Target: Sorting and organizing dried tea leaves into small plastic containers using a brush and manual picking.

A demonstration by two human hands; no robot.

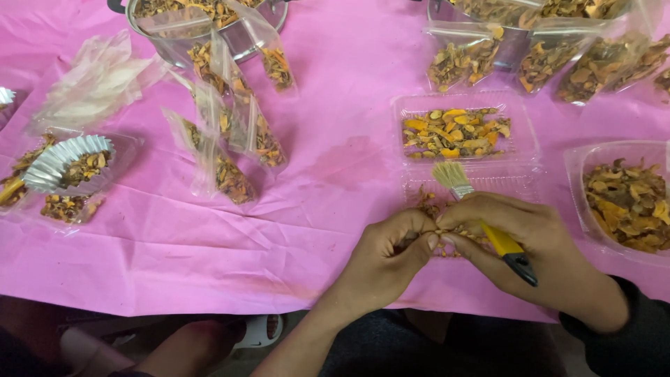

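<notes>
Fingertips of both hands pinch together over clear hinged clamshell box (466, 150); pinched item too small to tell. Right hand (530, 255) also clamps yellow-handled brush (481, 216), bristles up. Left hand (387, 258) curled shut. Box's far half holds orange dried slices, on pink table cover (335, 139).

A single camera, worn on the person's head, looks steeply down and slightly forward over the pink paper-covered desk (307, 209). It sits close: the two hands, the left hand (384, 258) and the right hand (530, 251), fill the near right part of the view, and the desk's near edge crosses low. The far edge is cut off at the steel pots (237, 31). Below the desk, floor shows.
</notes>
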